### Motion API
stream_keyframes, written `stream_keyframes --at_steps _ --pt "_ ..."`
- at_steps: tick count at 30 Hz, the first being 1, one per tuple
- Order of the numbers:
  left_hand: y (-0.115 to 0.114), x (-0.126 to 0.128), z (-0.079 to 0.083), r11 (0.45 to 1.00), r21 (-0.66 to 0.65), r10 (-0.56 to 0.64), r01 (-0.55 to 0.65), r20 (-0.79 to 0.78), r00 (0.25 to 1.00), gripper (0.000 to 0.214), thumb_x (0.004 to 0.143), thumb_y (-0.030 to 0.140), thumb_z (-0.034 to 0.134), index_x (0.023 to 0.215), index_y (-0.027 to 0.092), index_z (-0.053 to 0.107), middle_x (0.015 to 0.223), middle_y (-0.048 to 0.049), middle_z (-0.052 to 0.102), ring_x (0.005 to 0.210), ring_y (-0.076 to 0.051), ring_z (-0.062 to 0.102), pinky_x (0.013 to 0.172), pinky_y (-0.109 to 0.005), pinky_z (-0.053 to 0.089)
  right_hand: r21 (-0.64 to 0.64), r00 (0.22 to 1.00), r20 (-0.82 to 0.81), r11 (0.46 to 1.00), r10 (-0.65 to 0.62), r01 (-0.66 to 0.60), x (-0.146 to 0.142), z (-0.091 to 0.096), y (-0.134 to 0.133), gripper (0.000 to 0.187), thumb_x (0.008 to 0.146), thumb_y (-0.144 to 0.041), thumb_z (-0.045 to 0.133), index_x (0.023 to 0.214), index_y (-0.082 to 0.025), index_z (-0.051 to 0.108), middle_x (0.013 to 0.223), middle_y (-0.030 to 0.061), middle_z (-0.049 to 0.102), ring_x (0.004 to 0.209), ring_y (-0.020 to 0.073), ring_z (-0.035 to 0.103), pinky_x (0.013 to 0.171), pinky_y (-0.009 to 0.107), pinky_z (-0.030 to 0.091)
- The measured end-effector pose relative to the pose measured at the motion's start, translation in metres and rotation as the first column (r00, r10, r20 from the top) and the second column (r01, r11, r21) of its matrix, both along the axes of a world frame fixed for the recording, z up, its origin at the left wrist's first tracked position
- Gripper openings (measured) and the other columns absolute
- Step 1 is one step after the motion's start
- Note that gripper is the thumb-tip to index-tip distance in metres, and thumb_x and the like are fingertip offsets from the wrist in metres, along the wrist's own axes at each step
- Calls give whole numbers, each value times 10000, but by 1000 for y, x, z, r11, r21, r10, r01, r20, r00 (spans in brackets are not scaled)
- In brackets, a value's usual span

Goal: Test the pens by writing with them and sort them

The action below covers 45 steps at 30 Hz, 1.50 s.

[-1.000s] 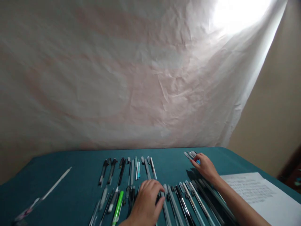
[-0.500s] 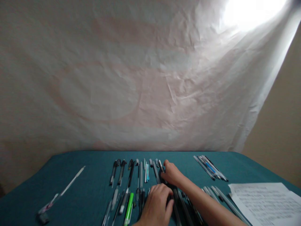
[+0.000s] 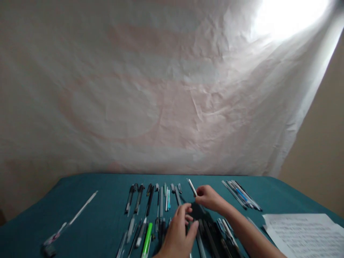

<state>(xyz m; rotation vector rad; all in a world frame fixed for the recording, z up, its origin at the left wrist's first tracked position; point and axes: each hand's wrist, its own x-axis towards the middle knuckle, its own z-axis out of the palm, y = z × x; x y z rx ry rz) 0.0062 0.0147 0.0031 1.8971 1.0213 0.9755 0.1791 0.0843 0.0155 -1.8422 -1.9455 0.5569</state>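
Observation:
My right hand [image 3: 211, 198] is pinched on one end of a slim white pen [image 3: 191, 187], whose free end points up and to the left above the cloth. Lower down, my left hand [image 3: 179, 231] hovers over pens with its thumb and fingers apart, and nothing shows between them. Just beyond it lies a grey pen [image 3: 177, 196]. Dark pens [image 3: 210, 238] lie in shadow between my two forearms. To the left of my left hand is a bright green highlighter [image 3: 147, 240], beside a white-and-grey pen [image 3: 141, 233].
Black pens [image 3: 139, 197] and their caps form a row across the middle of the green cloth [image 3: 107, 222]. A bundle of thin pens [image 3: 242, 195] lies back right, with written sheets [image 3: 301, 233] nearer. At left rests a long white stick [image 3: 83, 208] with a dark end.
My right hand has lifted the white pen off the cloth and shifted right with it. My left hand has risen slightly, and its fingers have spread apart.

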Motion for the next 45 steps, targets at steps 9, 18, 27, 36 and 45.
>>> stream_keyframes --at_steps 9,18,27,36,45 --pt "6 13 -3 914 -295 -77 279 549 832 443 764 220 568 1169 127 415 1001 -135 616 903 -207 595 838 -338 431 -27 727 -637 934 258 -356 -21 30 -48 129 650 -145 473 754 -137 548 565 -39 546 443 70 499 420 160 387" --pt "0 9 5 958 -205 -129 203 325 937 227 779 270 539 932 129 630 842 -50 653 829 -189 581 749 -273 435 191 713 -667 975 217 -118 -1 65 -52 164 708 -305 564 747 -154 512 536 -67 446 406 47 407 388 159 352" --pt "-4 8 8 980 -128 -133 154 159 978 241 809 295 479 903 153 649 816 -31 644 801 -181 562 703 -249 423 328 704 -685 942 188 67 28 94 -61 245 706 -372 598 788 -159 508 555 -61 437 417 45 392 393 175 333" --pt "-4 8 7 983 -113 -129 146 144 981 237 812 271 472 919 162 653 832 -34 658 828 -191 574 731 -262 433 302 734 -646 953 211 -8 32 86 -56 202 732 -343 568 781 -157 505 552 -68 424 408 39 375 377 160 316" --pt "-3 9 5 979 -141 -123 150 181 976 259 807 277 490 997 159 622 860 -50 660 823 -190 584 743 -278 441 177 829 -498 966 253 -188 24 86 -64 291 771 -408 520 862 -139 584 551 -32 494 469 82 469 437 183 380"
